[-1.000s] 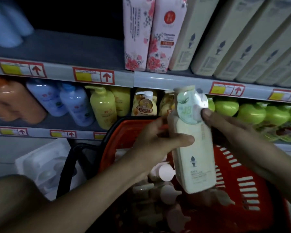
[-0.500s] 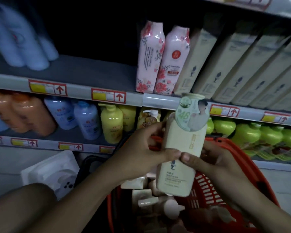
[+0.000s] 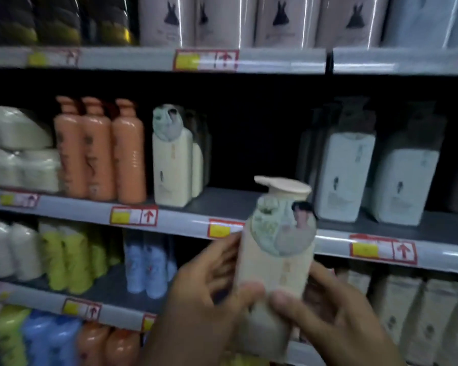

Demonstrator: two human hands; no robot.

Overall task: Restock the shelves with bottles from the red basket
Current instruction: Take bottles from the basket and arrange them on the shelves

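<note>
Hands meet low and centre around a cream, flat-sided plastic pump bottle [image 3: 274, 262] with a round green-and-pink paper tag hung on its neck and a beige pump head on top. The left hand [image 3: 204, 294] grips the bottle's left edge, fingers curled behind it and the thumb pressed across the lower front. The right hand [image 3: 325, 307] grips the right edge in the same way, its thumb meeting the left thumb on the front face. The bottle stands upright between the two palms, its pump head rising above both hands and overlapping the front lip of the grey metal middle shelf [image 3: 222, 204].

Directly above and behind the hands, that shelf shows a bare dark stretch. Up and to the left of the left hand stands a matching cream tagged bottle [image 3: 172, 165], with more of its kind lined up behind it, and further left three orange plastic bottles [image 3: 101, 151] stand side by side. Up and to the right of the right hand stand pale blue-white rectangular bottles [image 3: 347, 175]. Red-framed yellow price labels [image 3: 134, 215] with arrows run along the shelf lips. Left of the left hand, one shelf lower, sit yellow-green bottles [image 3: 72, 257] and light blue bottles [image 3: 148, 262]; right of the right hand, a row of beige bottles [image 3: 405, 310]. The whole view is blurred, so label print cannot be read.
</note>
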